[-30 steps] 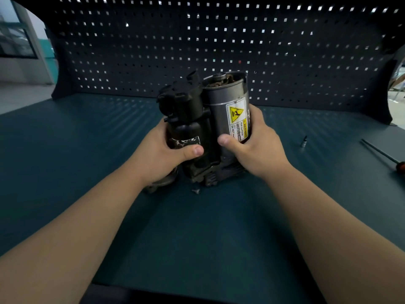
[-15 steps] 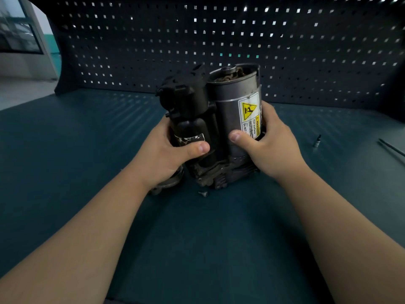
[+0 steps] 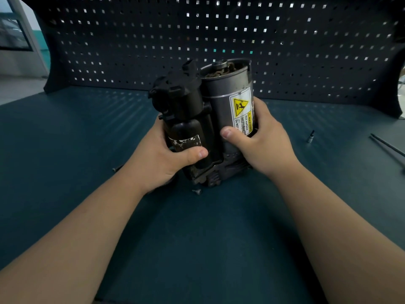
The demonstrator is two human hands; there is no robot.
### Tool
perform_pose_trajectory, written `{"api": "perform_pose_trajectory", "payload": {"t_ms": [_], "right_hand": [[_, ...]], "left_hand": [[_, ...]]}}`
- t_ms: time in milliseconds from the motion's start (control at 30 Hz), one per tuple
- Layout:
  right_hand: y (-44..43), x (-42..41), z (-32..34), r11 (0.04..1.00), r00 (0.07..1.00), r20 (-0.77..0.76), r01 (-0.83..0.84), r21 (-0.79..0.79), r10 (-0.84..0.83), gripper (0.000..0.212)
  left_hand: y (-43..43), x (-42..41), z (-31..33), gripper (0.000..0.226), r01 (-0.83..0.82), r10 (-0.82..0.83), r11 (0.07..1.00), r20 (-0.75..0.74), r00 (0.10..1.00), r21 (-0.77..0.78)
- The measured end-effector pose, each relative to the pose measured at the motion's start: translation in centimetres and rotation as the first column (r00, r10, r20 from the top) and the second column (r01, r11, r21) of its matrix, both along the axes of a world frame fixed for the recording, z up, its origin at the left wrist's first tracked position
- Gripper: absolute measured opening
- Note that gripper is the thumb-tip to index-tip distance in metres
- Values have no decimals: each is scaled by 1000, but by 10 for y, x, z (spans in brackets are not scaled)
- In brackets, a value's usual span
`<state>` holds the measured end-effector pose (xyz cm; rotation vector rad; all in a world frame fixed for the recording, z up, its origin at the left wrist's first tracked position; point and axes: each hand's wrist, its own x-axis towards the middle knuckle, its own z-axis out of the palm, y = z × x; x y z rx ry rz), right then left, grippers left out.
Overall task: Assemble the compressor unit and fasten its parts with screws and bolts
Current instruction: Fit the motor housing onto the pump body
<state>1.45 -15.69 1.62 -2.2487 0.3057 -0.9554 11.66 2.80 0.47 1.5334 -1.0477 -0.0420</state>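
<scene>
Both forearms reach in from the near edge of the dark teal bench (image 3: 65, 132) and meet around the compressor (image 3: 203, 119), which stands upright at mid-bench, tipped slightly, just in front of the pegboard (image 3: 285, 40). The left hand (image 3: 160, 159) wraps the black cylinder (image 3: 186, 128) on that side, thumb laid across its front below a scuffed white sticker whose print I cannot read; the other fingers curl behind, out of sight. The right hand (image 3: 265, 139) grips the grey metal can (image 3: 221, 102), thumb pressed on its front and fingers closed round the far side. Both hands are clenched on the unit. A label (image 3: 242, 113) on the can shows a yellow warning triangle and the words "WARNING", "Hot surface" and "Do NOT", the rest covered by the thumb or smeared. The can's top is open, with something rusty inside that is hard to make out. The cast base is partly hidden by the hands, so I cannot tell whether it rests on the bench. A screw (image 3: 197, 191) lies just in front of the base, another (image 3: 117, 168) near the left wrist. Well to the right stands a small bit (image 3: 310, 137), and a thin rod (image 3: 388, 145) runs off the right edge.
</scene>
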Motion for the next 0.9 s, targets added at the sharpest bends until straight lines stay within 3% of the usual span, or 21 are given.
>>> {"api": "perform_pose_trajectory", "payload": {"t_ms": [267,400,533,733,900], "right_hand": [[5,-2,2,1000,1000,10,2,-16,-2,74],[6,-1,3,1000,1000,12,-3,-14,3,73],[4,0,3,1000,1000,-10,-26,11,26,80],[-1,0,3,997,998,-25,-65,35,65,79],[-4,-8,4,994,994,-17,-106,33,107,75]], "left_hand": [[1,1,-7,68,-62,60,997,47,997,38],[0,-4,-9,66,-49,49,999,-7,999,9],[-4,-9,-11,79,12,-7,998,-73,997,69],[-8,-11,-9,55,130,-110,987,-194,975,94],[-9,-18,-2,52,99,-82,989,-152,985,111]]}}
